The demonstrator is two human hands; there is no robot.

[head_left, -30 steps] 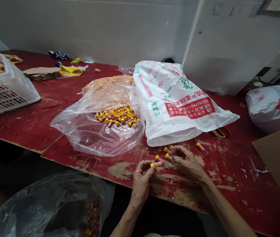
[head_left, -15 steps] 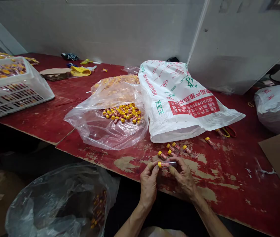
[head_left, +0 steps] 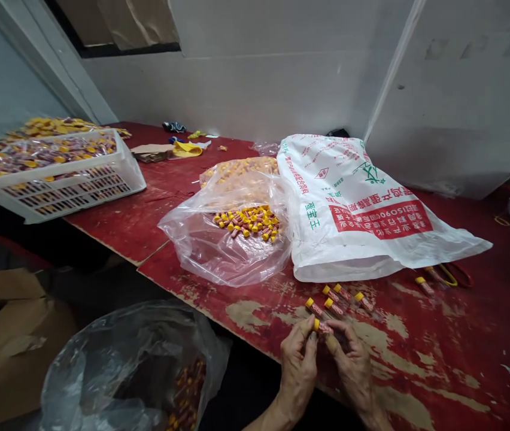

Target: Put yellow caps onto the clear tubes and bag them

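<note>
A small clear tube with a yellow cap and a red printed label [head_left: 323,327] is held between my two hands over the front edge of the table. My left hand [head_left: 298,362] pinches it near the cap. At the other end, the fingers of my right hand [head_left: 352,362] close round the clear part and hide it. Just beyond my fingers, several similar capped tubes [head_left: 334,307] lie loose on the red table [head_left: 248,314]. One more tube [head_left: 424,285] rests farther right, close to a pair of scissors-like red and yellow loops [head_left: 450,276].
A clear bag [head_left: 201,254] with many yellow-capped tubes lies behind, beside a white printed sack [head_left: 309,263]. At left stands a white crate [head_left: 131,173] filled with packed tubes. Below the edge are an open plastic bag [head_left: 88,347] and a cardboard box [head_left: 17,359].
The view has turned left, so everything sits farther right and lower. My right hand has come closer to my left, covering more of the tube's clear end.
</note>
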